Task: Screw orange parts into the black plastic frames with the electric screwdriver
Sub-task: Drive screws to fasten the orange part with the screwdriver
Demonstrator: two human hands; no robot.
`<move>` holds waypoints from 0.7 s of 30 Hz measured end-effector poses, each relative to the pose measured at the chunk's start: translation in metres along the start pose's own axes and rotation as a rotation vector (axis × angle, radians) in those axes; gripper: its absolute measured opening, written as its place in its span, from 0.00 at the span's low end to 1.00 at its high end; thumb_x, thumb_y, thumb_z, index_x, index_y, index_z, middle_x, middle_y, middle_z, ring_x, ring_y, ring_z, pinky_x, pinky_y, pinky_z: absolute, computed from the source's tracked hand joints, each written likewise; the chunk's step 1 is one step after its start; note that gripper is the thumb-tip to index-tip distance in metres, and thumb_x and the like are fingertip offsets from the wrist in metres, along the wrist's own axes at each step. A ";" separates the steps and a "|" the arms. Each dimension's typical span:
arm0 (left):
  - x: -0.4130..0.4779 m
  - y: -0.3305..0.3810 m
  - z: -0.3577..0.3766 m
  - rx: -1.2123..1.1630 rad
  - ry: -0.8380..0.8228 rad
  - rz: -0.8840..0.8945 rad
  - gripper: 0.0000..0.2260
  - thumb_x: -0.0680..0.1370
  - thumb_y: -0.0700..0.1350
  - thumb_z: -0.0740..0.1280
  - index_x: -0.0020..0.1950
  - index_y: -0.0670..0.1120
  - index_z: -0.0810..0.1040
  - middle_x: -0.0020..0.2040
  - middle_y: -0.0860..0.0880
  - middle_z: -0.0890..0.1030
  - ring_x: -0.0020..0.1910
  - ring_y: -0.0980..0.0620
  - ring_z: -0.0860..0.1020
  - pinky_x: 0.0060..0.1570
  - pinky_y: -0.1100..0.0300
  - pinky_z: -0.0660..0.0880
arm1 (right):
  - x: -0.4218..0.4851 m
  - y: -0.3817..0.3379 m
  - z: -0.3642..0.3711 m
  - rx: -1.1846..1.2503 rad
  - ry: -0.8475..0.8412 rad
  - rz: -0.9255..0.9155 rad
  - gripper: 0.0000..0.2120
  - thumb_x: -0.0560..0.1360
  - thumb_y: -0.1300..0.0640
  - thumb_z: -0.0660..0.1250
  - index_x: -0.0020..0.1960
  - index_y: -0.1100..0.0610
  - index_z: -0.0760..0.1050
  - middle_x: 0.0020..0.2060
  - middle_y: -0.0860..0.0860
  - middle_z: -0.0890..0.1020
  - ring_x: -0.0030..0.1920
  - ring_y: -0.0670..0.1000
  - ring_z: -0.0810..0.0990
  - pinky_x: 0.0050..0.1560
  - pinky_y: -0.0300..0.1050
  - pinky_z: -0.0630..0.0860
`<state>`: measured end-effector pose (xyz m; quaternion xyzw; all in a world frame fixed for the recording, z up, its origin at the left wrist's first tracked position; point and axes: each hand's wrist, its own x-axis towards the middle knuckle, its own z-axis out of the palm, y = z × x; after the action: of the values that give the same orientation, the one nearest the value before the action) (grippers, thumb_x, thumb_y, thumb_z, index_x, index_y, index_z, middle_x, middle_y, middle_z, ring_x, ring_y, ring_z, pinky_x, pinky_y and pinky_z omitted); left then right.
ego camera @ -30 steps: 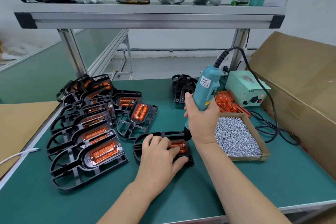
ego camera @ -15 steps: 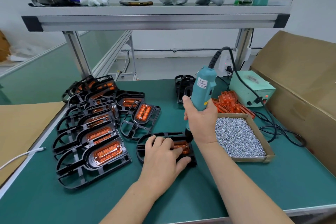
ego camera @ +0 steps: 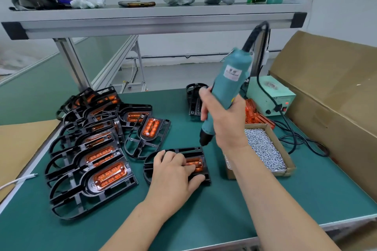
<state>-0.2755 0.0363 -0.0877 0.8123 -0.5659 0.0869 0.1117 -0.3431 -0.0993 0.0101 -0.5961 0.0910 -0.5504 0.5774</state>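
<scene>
One view was all I had, the head camera. Right of centre, the right hand [ego camera: 226,126] was wrapped tight round the driver [ego camera: 228,85]. The driver hung tilted, its black tip just above the far edge of the frame [ego camera: 149,169] and not touching it. At lower centre the left hand [ego camera: 173,171] lay on that frame, fingers nearly straight and pressing down, their tips on the orange part [ego camera: 197,164] seated in it. I could not tell whether a screw sat on the bit, nor which holes were filled.

These were the risks as I judged them. With the driver leaning, the bit could meet a screw crooked, slip out and gouge the plastic, or skid toward the fingertips beside the part. If the left hand eased, the frame could spin on the smooth mat [ego camera: 306,189]. The cord [ego camera: 295,140] trailed at right past the screw box [ego camera: 283,173], and a snag there could pull the tool off line or spill screws. Finished frames [ego camera: 91,161] crowded the left, close enough to be knocked.
</scene>
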 end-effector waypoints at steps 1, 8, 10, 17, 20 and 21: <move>0.002 0.001 0.000 0.012 -0.014 -0.005 0.29 0.76 0.69 0.46 0.54 0.59 0.84 0.46 0.57 0.75 0.55 0.51 0.70 0.72 0.52 0.51 | 0.006 -0.002 -0.003 0.024 0.062 0.007 0.08 0.75 0.59 0.73 0.42 0.58 0.75 0.27 0.50 0.75 0.25 0.50 0.72 0.29 0.42 0.72; 0.031 0.029 -0.001 -0.211 -0.016 -0.059 0.11 0.78 0.55 0.64 0.56 0.57 0.83 0.51 0.57 0.79 0.58 0.50 0.69 0.59 0.56 0.55 | 0.024 0.005 -0.048 0.015 0.497 0.036 0.13 0.73 0.55 0.73 0.45 0.59 0.70 0.25 0.49 0.75 0.23 0.48 0.73 0.27 0.41 0.72; 0.043 0.044 -0.002 -0.320 -0.003 -0.055 0.10 0.78 0.53 0.66 0.56 0.56 0.83 0.52 0.55 0.80 0.58 0.50 0.69 0.57 0.56 0.57 | 0.025 0.006 -0.058 -0.031 0.558 0.007 0.13 0.73 0.53 0.73 0.44 0.56 0.70 0.25 0.48 0.76 0.24 0.48 0.74 0.28 0.42 0.73; 0.086 0.090 0.005 -0.068 -0.199 0.083 0.09 0.78 0.46 0.66 0.54 0.52 0.84 0.50 0.51 0.80 0.56 0.47 0.68 0.53 0.52 0.61 | 0.023 0.006 -0.077 -0.120 0.667 -0.014 0.10 0.76 0.53 0.73 0.43 0.52 0.71 0.26 0.49 0.77 0.25 0.50 0.75 0.28 0.43 0.75; 0.097 0.097 0.008 -0.014 -0.211 0.090 0.08 0.76 0.42 0.68 0.49 0.52 0.84 0.44 0.52 0.81 0.53 0.48 0.69 0.52 0.52 0.61 | 0.022 0.006 -0.080 -0.130 0.689 -0.017 0.09 0.76 0.54 0.73 0.46 0.52 0.72 0.27 0.50 0.77 0.26 0.50 0.76 0.31 0.44 0.76; 0.099 0.097 0.009 -0.021 -0.195 0.098 0.08 0.75 0.40 0.68 0.48 0.52 0.84 0.43 0.52 0.81 0.52 0.47 0.70 0.52 0.52 0.61 | 0.021 0.007 -0.081 -0.128 0.694 -0.014 0.08 0.76 0.54 0.73 0.47 0.52 0.73 0.27 0.50 0.78 0.26 0.51 0.76 0.31 0.44 0.76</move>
<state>-0.3327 -0.0877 -0.0617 0.7869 -0.6141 0.0067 0.0602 -0.3932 -0.1651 -0.0055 -0.4092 0.3120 -0.7173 0.4697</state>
